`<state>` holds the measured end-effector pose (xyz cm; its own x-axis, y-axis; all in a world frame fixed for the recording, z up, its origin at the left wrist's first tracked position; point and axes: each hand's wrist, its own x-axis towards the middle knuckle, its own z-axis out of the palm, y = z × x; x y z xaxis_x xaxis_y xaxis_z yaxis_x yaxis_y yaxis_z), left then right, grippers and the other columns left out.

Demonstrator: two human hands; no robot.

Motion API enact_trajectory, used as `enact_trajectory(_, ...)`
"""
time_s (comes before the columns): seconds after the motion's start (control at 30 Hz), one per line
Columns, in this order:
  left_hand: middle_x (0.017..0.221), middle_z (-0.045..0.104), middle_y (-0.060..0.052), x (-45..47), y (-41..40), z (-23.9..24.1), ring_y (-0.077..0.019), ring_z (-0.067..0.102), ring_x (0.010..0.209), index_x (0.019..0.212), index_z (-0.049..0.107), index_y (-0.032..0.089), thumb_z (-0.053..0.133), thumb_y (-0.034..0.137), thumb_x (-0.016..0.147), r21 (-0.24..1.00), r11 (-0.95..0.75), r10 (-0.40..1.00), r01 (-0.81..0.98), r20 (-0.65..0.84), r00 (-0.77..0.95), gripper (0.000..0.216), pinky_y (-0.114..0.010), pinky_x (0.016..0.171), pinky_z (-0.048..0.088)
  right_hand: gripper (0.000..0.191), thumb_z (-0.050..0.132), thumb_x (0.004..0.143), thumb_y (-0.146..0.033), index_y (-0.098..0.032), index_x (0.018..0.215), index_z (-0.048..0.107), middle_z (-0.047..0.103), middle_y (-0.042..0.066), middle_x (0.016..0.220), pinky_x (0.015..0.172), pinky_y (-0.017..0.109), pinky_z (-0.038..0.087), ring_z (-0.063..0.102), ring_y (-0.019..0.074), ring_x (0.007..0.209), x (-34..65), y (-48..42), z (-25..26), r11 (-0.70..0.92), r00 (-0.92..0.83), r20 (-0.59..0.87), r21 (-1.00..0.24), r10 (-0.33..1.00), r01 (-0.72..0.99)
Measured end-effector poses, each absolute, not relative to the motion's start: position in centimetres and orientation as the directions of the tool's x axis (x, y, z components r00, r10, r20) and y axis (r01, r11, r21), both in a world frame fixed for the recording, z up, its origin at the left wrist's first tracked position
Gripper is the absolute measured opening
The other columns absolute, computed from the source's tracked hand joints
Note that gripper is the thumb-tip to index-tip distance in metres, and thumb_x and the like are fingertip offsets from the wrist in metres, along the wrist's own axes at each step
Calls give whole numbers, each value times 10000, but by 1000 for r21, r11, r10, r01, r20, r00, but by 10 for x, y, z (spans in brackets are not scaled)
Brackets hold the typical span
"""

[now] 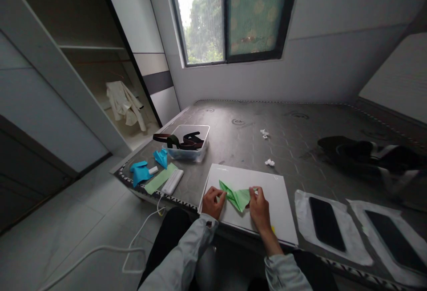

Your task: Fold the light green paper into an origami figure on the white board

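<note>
A folded green paper (237,196) lies on a white board (270,184) near the front edge of a grey mattress (253,135). My left hand (212,202) pinches the paper's left end with curled fingers. My right hand (259,206) grips its right end, fingers closed over the fold. Both wrists come out of light grey sleeves.
Left of the board lie blue folded papers (140,172), a green strip (160,178), a white power bank (172,181) with a cable, and a clear box (190,142) holding dark straps. Two black phones (325,222) on white sheets sit at right. Dark clothing (363,153) and small paper scraps (269,162) lie further back.
</note>
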<state>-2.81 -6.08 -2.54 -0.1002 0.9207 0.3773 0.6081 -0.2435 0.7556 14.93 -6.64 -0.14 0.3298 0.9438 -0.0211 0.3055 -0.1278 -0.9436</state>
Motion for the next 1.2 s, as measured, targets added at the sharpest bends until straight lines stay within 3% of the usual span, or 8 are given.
enact_trajectory(0.2,805,632,-42,-28,-56,-32,-173,647,756,900,768,213,634,323,835,742,-187,918,644,365,-154,184,-281,711,517,454,357,812,-687,-261,897,490,643,-15,567,500,302,472,642,218,481,149,-69,2,-98,310,4,-946,951,310)
enact_trajectory(0.3,815,612,-39,-27,-55,-35,-180,652,785,860,775,236,636,313,832,726,-166,923,668,353,-155,161,-300,747,519,462,366,803,-700,-263,884,491,651,-11,560,508,306,473,642,223,484,149,-70,4,-86,303,13,-946,953,312)
enact_trajectory(0.43,873,595,-35,-25,-55,-34,-157,636,742,775,764,244,636,363,833,679,-127,944,723,307,-122,184,-282,692,501,459,364,805,-693,-261,880,498,657,-1,549,495,303,459,634,226,479,148,-71,6,-75,300,26,-945,954,319)
enact_trajectory(0.63,977,591,-34,-24,-58,-27,-96,543,539,832,733,241,662,358,811,685,-119,959,718,266,-95,138,-273,593,467,397,372,836,-638,-262,885,489,624,-24,528,482,279,418,608,208,473,147,-72,6,-54,286,48,-940,957,337)
enact_trajectory(1.07,1011,613,-30,-22,-61,-22,-72,531,523,754,767,251,644,460,816,683,-116,972,722,228,-59,251,-261,583,454,436,360,839,-669,-259,885,502,658,-8,577,500,285,412,599,203,477,146,-72,0,-36,257,64,-929,964,369)
enact_trajectory(1.2,1059,613,-27,-23,-60,-24,-64,532,527,745,764,248,690,407,785,684,-129,974,718,224,-39,180,-252,590,457,403,379,845,-641,-260,881,505,633,-24,543,502,278,401,601,204,482,145,-72,-2,-29,247,68,-928,967,371)
